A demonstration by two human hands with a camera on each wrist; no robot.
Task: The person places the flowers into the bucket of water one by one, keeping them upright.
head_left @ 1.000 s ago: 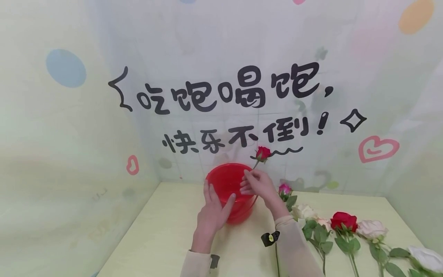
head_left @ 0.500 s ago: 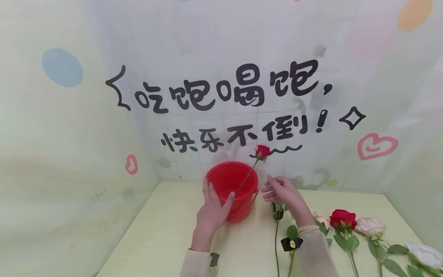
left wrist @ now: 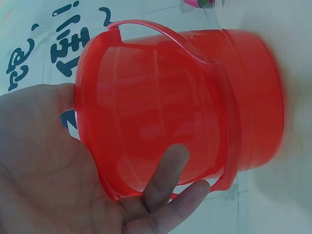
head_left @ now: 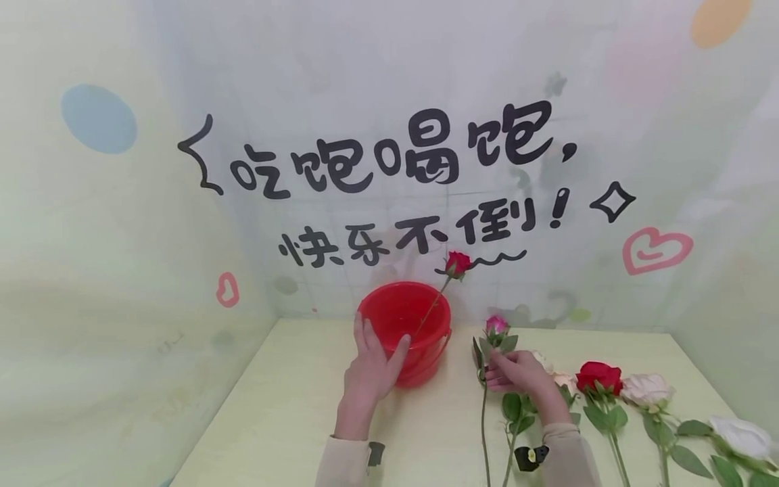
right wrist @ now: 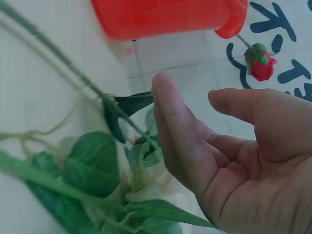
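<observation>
My left hand (head_left: 372, 379) rests against the near side of a red plastic bucket (head_left: 426, 365), fingers spread and thumb touching its rim. In the left wrist view the bucket's handle (left wrist: 229, 122) hangs down its side. A red rose (head_left: 458, 262) leans out of the bucket's right side. My right hand (head_left: 525, 375) is beside the stem of a pink rose (head_left: 496, 325) lying on the table. Thumb and fingers are apart with nothing between them in the right wrist view, where the green stem (right wrist: 68, 58) passes beyond the fingertips.
To the right, a large red rose (head_left: 599, 377), a pale pink rose (head_left: 648, 392) and a white rose (head_left: 742, 436) lie on the pale table (head_left: 255, 406), stems toward me. A fabric backdrop (head_left: 341, 81) with black lettering stands behind.
My right hand let go of the red rose, which stays leaning in the bucket. Then the hand moved right and down to the pink rose. My left hand stayed on the bucket.
</observation>
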